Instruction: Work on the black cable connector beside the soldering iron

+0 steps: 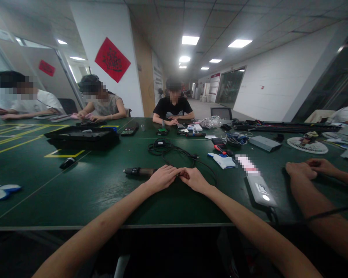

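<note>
My left hand point(164, 177) and my right hand point(193, 179) meet fingertip to fingertip over the green table point(104, 204). The fingers of both are closed round something small and dark between them, too small to name. Just left of my left hand, a screwdriver-like power tool point(139, 172) lies with its tip pointing left, its right end hidden behind that hand. Beyond my hands a black cable point(174, 148) lies in loose coils with a small labelled box point(160, 143) on it.
On the right lie a blue-and-white packet point(224, 160), a red screwdriver point(219, 150), a grey device point(260, 189) and another person's hands point(303, 169). A black tray point(82, 136) stands at the left back. People sit across the table.
</note>
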Available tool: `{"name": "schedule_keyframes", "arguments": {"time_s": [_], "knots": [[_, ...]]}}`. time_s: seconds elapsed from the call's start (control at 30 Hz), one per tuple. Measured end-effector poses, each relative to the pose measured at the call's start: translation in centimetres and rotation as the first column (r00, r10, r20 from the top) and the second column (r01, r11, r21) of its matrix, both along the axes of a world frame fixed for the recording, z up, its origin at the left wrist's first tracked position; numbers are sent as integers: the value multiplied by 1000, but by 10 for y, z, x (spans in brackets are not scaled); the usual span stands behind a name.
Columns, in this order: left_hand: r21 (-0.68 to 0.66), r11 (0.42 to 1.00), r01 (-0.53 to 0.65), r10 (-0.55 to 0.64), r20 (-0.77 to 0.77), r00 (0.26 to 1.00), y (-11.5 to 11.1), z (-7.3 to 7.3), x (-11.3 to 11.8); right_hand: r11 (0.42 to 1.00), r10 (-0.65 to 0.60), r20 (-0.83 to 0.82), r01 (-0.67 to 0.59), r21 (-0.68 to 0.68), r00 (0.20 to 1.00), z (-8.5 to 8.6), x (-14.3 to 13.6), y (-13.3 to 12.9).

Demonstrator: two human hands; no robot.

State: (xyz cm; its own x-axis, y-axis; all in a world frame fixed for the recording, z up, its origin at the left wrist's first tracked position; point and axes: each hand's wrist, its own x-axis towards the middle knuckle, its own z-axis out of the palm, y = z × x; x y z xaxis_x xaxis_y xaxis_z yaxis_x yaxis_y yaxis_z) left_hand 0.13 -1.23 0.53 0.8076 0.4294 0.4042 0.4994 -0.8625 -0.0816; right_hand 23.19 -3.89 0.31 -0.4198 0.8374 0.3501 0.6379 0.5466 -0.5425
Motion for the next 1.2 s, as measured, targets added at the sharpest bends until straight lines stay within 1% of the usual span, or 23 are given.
{"name": "schedule_keyframes", "arguments": {"time_s": [0.13,0.3,0.47,0.67,0.8,0.97,1.13,1.2], "knots": [[7,999,-33,32,22,999,0,-1,0,1000,0,6,0,-1,1000,0,0,0],[16,1000,-5,5,12,1000,0,-1,0,1000,14,-1,-14,4,1000,1,0,0],[-4,1000,-31,31,22,999,-1,0,1,1000,10,4,-10,5,1000,1,1,-1],[-5,1000,9,-10,-12,1000,0,0,-1,1000,9,5,-9,9,1000,2,1,-1],[-4,1000,-26,26,20,999,0,0,0,1000,17,8,-17,6,1000,1,1,0],[2,1000,12,-12,-14,1000,-2,2,0,1000,3,18,-3,15,1000,0,1,0],[-4,1000,-27,27,8,1000,-1,1,0,1000,11,11,-11,10,1000,-2,2,2],[-3,1000,-16,16,1,1000,-1,0,0,1000,17,3,-17,10,1000,-3,2,2]]}}
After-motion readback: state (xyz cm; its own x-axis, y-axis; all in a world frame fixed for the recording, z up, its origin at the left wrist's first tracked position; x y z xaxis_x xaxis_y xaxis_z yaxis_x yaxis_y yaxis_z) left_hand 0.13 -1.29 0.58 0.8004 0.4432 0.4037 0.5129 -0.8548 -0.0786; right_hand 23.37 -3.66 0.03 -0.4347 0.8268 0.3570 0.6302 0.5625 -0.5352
